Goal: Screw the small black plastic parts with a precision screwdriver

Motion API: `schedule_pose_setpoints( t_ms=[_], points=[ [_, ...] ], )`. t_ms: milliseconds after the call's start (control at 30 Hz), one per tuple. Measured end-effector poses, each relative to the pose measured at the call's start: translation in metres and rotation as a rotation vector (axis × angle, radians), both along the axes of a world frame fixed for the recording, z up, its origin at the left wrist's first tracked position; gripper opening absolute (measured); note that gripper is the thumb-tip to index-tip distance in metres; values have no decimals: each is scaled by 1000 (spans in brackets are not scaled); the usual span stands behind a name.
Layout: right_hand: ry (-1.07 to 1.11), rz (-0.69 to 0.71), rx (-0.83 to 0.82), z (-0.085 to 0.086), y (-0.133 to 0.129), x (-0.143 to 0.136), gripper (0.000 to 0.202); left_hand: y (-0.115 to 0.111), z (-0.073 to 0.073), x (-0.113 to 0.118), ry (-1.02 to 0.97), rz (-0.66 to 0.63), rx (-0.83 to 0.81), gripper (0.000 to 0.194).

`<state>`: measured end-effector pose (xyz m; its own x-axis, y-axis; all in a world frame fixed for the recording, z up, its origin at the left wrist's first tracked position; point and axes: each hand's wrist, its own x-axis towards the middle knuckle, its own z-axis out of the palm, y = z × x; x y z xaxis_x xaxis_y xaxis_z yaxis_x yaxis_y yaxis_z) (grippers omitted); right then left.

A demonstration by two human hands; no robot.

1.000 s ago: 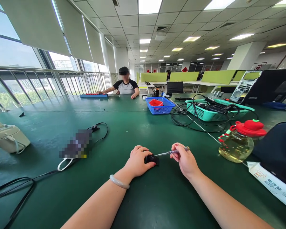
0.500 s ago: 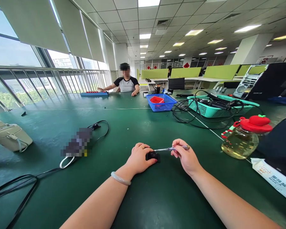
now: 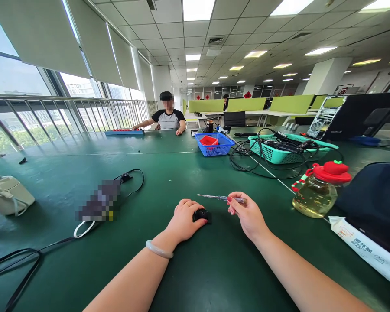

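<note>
A small black block-like part (image 3: pixel 202 215) lies on the green table, gripped between the thumb and fingers of my left hand (image 3: pixel 186 219). Much of its left side is covered by those fingers, and its exact kind is unclear. My right hand (image 3: pixel 243 210) holds a slim screwdriver (image 3: pixel 219 198) with a clear handle, pinched between thumb and fingers. The shaft points left, and its tip sits a little above and beyond the black part, apart from it. A pale bangle (image 3: pixel 159 250) circles my left wrist.
On the green table (image 3: pixel 195 268), a blurred dark device (image 3: pixel 100 199) with cords lies left, near a beige bag (image 3: pixel 8 195). Ahead are a blue basket (image 3: pixel 214 149) and a teal basket of cables (image 3: pixel 279 156). A red-lidded jar (image 3: pixel 316 197) stands right. A person (image 3: pixel 169 115) sits opposite.
The screwdriver tip has lifted off the black part and moved up and away. My left hand keeps its hold on the part. The whole view has shifted slightly.
</note>
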<state>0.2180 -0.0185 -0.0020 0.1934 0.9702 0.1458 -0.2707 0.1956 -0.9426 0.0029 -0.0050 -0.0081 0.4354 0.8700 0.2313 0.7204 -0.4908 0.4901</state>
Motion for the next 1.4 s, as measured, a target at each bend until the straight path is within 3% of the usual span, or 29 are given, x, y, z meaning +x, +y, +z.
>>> schedule_pose_setpoints(
  t_ms=[200, 633, 1167, 1400],
  points=[
    [190, -87, -38, -4, 5, 6, 50, 0, 1, 1, -3, 15, -18, 28],
    [-18, -112, -14, -5, 0, 1, 56, 0, 1, 0, -1, 7, -19, 28],
    [-120, -126, 61, -10, 0, 5, 52, 0, 1, 0, -9, 1, -19, 26],
    [-321, -103, 155, -3, -5, 4, 51, 1, -2, 0, -7, 3, -17, 27]
  ],
)
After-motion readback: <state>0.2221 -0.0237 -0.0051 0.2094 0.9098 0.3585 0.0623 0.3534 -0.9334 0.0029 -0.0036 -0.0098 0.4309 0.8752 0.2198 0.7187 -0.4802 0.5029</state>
